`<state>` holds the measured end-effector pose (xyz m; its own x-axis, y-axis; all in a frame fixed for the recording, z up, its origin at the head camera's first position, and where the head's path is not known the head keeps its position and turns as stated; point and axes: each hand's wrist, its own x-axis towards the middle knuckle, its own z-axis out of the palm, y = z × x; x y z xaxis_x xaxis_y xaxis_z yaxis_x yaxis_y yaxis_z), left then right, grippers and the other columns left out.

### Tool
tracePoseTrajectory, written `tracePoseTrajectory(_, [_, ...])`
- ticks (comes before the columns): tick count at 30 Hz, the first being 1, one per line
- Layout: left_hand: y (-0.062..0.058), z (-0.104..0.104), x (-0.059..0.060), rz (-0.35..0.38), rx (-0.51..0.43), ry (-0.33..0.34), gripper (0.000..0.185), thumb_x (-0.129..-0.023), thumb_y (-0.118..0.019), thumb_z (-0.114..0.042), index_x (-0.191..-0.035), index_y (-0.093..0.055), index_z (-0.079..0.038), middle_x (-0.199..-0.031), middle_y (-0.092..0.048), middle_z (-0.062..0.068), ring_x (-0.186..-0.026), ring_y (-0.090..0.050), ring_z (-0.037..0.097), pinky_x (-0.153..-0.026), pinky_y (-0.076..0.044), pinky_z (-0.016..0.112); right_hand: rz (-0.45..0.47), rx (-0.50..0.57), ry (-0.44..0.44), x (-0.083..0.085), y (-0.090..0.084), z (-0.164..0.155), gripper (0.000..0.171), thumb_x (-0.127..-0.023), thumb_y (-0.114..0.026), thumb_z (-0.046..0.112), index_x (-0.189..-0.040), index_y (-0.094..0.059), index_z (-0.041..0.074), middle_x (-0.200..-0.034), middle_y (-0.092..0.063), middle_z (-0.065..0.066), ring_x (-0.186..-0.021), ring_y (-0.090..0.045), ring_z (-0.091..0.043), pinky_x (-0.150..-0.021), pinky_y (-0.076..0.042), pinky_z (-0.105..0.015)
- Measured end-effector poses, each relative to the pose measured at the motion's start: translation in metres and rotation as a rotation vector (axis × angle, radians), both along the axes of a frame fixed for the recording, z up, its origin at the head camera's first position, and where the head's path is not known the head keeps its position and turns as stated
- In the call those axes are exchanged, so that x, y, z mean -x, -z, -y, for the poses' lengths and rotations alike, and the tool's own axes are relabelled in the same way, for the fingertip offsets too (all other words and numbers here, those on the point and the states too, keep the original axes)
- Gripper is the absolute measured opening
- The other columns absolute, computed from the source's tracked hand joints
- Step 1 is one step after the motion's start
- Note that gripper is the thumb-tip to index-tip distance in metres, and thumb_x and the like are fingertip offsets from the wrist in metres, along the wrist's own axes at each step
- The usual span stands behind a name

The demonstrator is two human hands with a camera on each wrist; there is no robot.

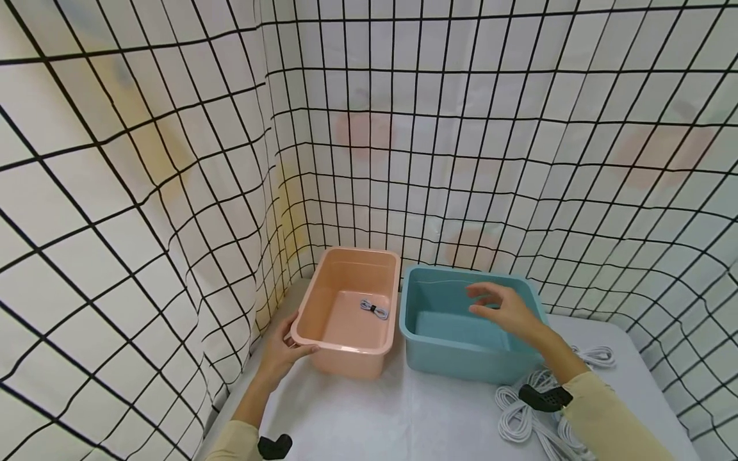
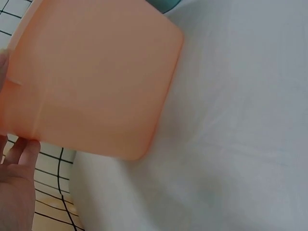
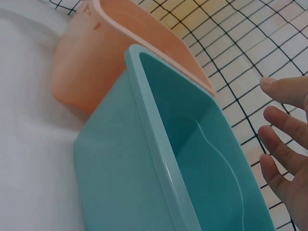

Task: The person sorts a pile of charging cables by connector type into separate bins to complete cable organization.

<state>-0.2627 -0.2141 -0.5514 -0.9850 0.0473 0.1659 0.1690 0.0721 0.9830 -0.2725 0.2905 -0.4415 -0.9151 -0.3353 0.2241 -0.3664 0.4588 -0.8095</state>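
My left hand (image 1: 280, 354) holds the front left corner of a peach plastic bin (image 1: 350, 351), its thumb along the front rim and its fingers on the left side. In the left wrist view, fingertips (image 2: 30, 154) rest against the wall of the bin. A small bundled cable (image 1: 373, 310) with a black tie lies on the floor of that bin, toward its right side. My right hand (image 1: 500, 308) hovers over a teal plastic bin (image 1: 461, 360), fingers spread and loosely bent, holding nothing. In the right wrist view no cable shows inside the teal bin.
Several coiled white cables (image 1: 517, 416) lie on the white-covered table (image 1: 346, 416) at the front right, partly under my right forearm. Another coil (image 1: 596, 356) sits right of the teal bin. Black wire grid panels (image 1: 461, 153) with pale sheeting enclose the back and sides.
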Motion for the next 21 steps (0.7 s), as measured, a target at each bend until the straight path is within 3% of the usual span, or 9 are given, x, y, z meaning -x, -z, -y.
tracePoseTrajectory(11, [0.004,-0.006,-0.003,-0.001,0.005,-0.005,0.096,-0.078,-0.089,0.003,-0.158,-0.037,-0.003,-0.151,-0.045,0.026,-0.127,-0.053,0.05,-0.086,-0.057,0.026,-0.004,-0.055,0.099,-0.033,0.011,-0.037,0.049,-0.101,-0.071,0.021,-0.145,-0.055,0.009,-0.14,-0.058,-0.015,-0.112,-0.062,-0.021,-0.083,-0.058,-0.032])
tracePoseTrajectory(21, [0.001,-0.003,-0.003,0.015,-0.018,-0.003,0.095,-0.08,-0.087,0.004,-0.159,-0.036,-0.006,-0.153,-0.043,0.023,-0.13,-0.052,0.046,-0.088,-0.056,0.023,-0.052,-0.115,0.205,-0.07,0.035,-0.07,0.045,-0.101,-0.071,0.019,-0.141,-0.058,0.005,-0.131,-0.064,-0.016,-0.106,-0.062,-0.006,-0.083,-0.056,-0.026])
